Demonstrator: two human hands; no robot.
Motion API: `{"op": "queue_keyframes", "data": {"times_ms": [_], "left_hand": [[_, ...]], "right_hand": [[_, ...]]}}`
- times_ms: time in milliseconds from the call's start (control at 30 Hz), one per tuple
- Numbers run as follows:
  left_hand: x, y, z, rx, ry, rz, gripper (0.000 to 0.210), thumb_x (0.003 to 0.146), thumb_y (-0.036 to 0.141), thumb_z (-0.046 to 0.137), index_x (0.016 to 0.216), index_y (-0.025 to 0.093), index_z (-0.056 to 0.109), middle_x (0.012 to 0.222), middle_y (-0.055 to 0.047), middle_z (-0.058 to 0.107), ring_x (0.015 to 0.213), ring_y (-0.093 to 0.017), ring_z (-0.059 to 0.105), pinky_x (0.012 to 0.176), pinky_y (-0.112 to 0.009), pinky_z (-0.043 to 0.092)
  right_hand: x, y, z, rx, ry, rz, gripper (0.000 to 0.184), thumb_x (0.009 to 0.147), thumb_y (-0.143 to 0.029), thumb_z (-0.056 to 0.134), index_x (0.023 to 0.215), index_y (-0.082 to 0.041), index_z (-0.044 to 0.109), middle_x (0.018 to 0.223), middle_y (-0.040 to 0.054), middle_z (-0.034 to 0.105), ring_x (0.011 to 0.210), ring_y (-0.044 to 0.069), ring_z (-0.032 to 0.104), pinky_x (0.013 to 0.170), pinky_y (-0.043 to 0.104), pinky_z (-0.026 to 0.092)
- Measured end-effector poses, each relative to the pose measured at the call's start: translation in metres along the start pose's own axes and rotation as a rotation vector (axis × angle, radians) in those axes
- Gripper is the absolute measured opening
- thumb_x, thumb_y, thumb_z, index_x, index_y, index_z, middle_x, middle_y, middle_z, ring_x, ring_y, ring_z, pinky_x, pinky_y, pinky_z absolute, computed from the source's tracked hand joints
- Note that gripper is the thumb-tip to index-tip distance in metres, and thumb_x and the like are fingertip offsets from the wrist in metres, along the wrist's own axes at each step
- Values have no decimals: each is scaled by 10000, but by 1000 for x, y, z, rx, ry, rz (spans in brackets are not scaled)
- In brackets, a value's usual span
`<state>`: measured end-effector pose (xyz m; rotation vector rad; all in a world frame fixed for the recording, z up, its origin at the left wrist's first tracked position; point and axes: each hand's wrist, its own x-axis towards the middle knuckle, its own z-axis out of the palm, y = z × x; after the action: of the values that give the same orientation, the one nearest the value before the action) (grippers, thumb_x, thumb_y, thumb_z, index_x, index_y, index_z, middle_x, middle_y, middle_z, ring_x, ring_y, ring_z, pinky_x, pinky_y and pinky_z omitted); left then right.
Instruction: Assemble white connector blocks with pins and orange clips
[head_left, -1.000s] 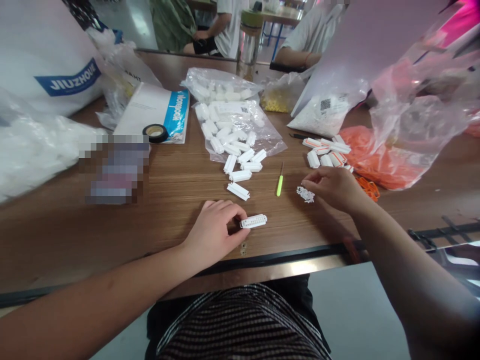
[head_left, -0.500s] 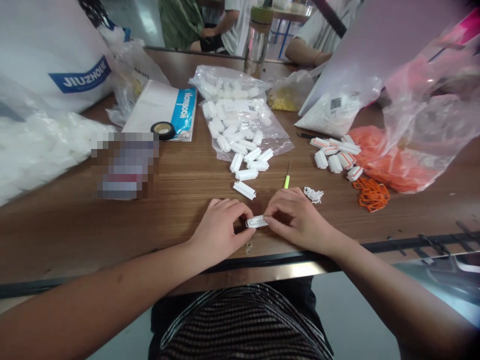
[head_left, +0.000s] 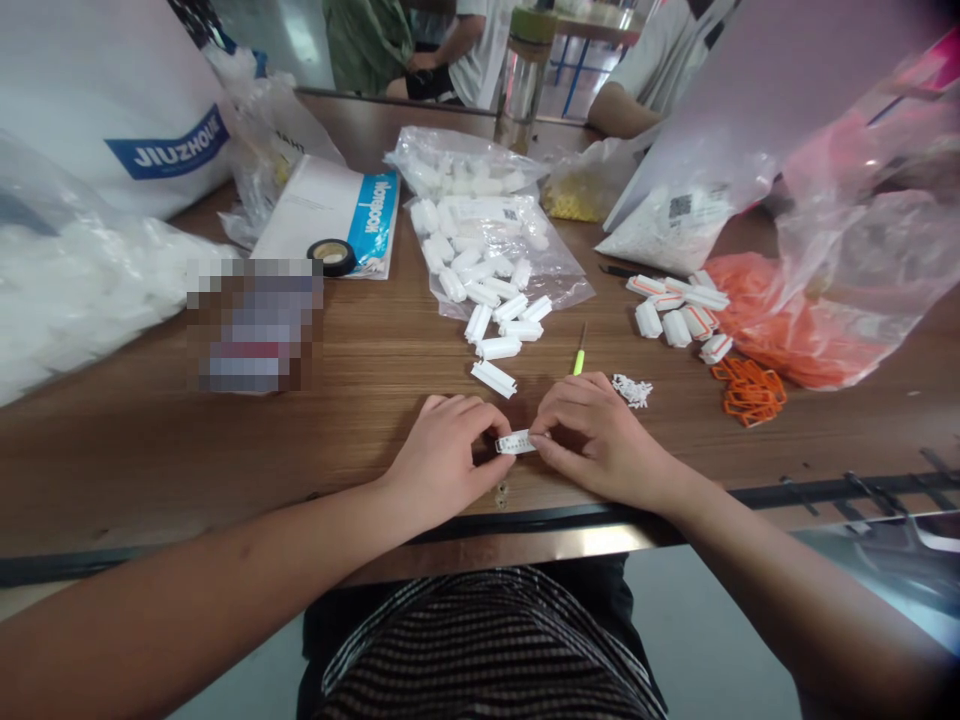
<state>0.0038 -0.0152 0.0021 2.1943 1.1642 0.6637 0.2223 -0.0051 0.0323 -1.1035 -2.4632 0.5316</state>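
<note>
Between my hands, close to the table's front edge, is a small white plastic connector housing (head_left: 516, 442) with rows of tiny holes. My left hand (head_left: 454, 445) pinches its left end between thumb and fingers. At the right end, my right hand (head_left: 592, 435) is closed on it, and the fingertips cover that part. Whether a tiny piece is also in the right fingers, I cannot tell. Just beyond lie loose white housings (head_left: 494, 379) and a thin pick with a yellow-green handle (head_left: 579, 360). A little pile of tiny white pieces (head_left: 632, 390) sits beside my right hand.
Orange frame-shaped pieces (head_left: 752, 392) lie at the right, near white housings with orange strips (head_left: 677, 325) and a bag of orange parts (head_left: 817, 340). An opened bag of white housings (head_left: 480, 220), a notebook (head_left: 322, 215), black tape (head_left: 331, 257) and a bottle (head_left: 523, 85) stand farther back.
The view has shifted slightly, so everything sits a little to the right. Both hands keep their grip on the white connector housing, with hardly any visible movement.
</note>
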Motion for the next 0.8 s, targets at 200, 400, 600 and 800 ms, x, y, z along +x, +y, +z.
{"op": "queue_keyframes", "data": {"times_ms": [200,400,600,800], "left_hand": [[0,0,0,3,0,-3,86,832,249,674,871,229,600,854,25,667,849,-194,601,827,-392,359],[1,1,0,0,8,1,78,843,257,668,868,225,601,848,30,661,836,-186,592,835,-389,353],[0,2,-1,8,12,0,84,835,250,676,859,224,600,841,32,659,829,-183,591,830,-385,353],[0,2,-1,-1,11,3,93,832,245,682,858,229,594,846,37,663,845,-182,597,826,-381,354]], "right_hand": [[-1,3,2,-13,2,8,109,888,-264,571,809,-221,632,793,1,651,793,170,554,815,365,339],[2,-6,-4,-139,7,-80,143,892,-229,571,785,-213,664,805,10,667,789,170,560,837,388,340],[-3,-11,-10,-202,40,-109,128,887,-215,569,865,-233,695,821,12,697,785,181,573,832,403,355],[-12,-11,-3,-308,41,-160,140,889,-234,573,955,-248,696,882,17,706,821,197,569,861,423,361]]}}
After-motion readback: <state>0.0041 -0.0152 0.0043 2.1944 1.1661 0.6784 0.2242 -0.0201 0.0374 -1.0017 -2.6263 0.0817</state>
